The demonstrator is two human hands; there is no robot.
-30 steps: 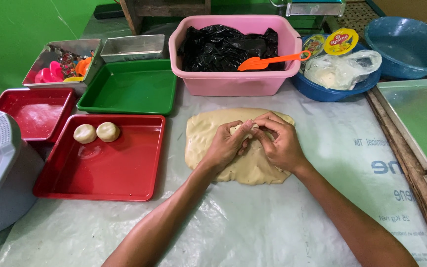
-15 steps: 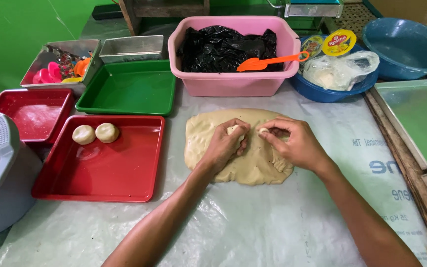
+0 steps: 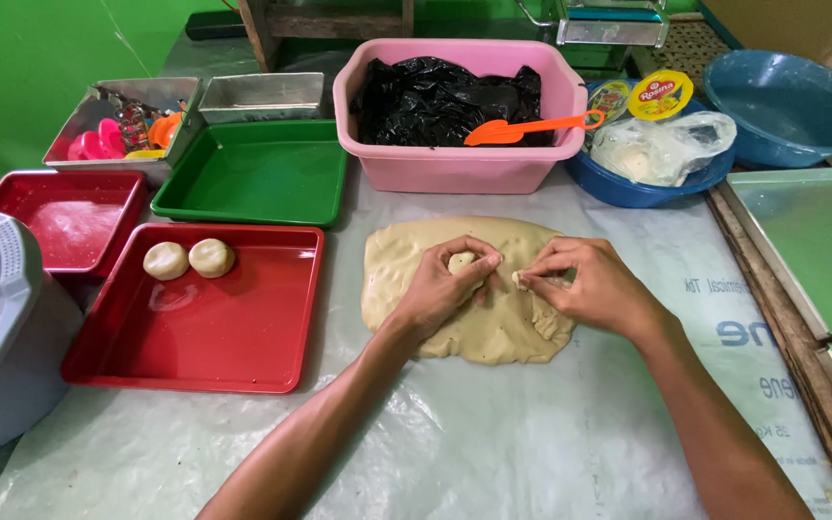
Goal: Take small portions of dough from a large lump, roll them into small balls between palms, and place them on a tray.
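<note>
a: so, where's the dough (image 3: 479, 318)?
b: flat slab on the table (image 3: 493, 433), under both hands. left hand (image 3: 440, 294) pinched round a small dough lump (image 3: 461, 261); right hand (image 3: 594, 287) nipping a bit off the slab.
a: progress?
b: early, i'd judge. two balls (image 3: 189, 259) lie touching in the near red tray (image 3: 233, 347). most of the slab uncut. green tray (image 3: 262, 173) bare, pink tub (image 3: 459, 164) behind, untouched.
</note>
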